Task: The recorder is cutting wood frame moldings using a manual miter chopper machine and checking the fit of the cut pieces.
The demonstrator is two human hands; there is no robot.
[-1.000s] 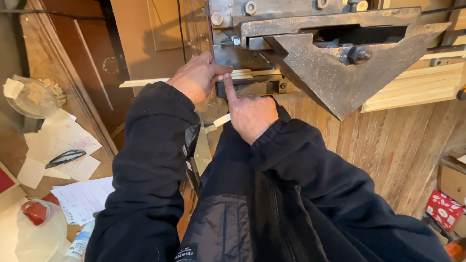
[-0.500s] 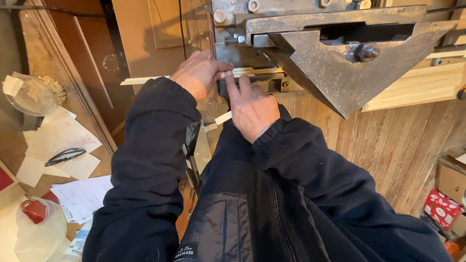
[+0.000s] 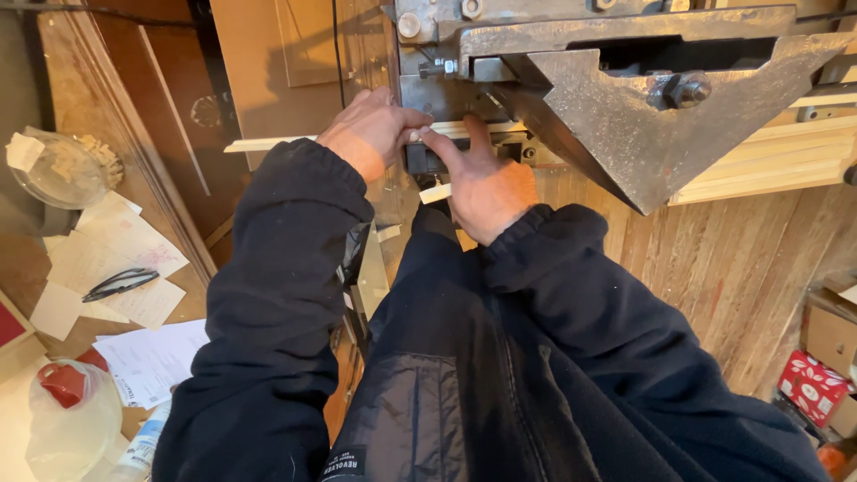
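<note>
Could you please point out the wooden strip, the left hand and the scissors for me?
Wooden strip [image 3: 268, 144], head view, bare part left of the hands.
Left hand [image 3: 370, 129], head view, back of hand.
Scissors [image 3: 120, 284], head view, black handles.

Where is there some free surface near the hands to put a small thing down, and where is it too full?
Bare brown tabletop lies between the glass bowl and the loose papers. It is crowded at the metal machine, where left hand and right hand press the pale wooden strip.

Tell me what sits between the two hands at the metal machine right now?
In the head view, a pale wooden strip runs under the left hand into the machine. The right hand presses it there; the fingertips nearly meet, nothing else between.
</note>
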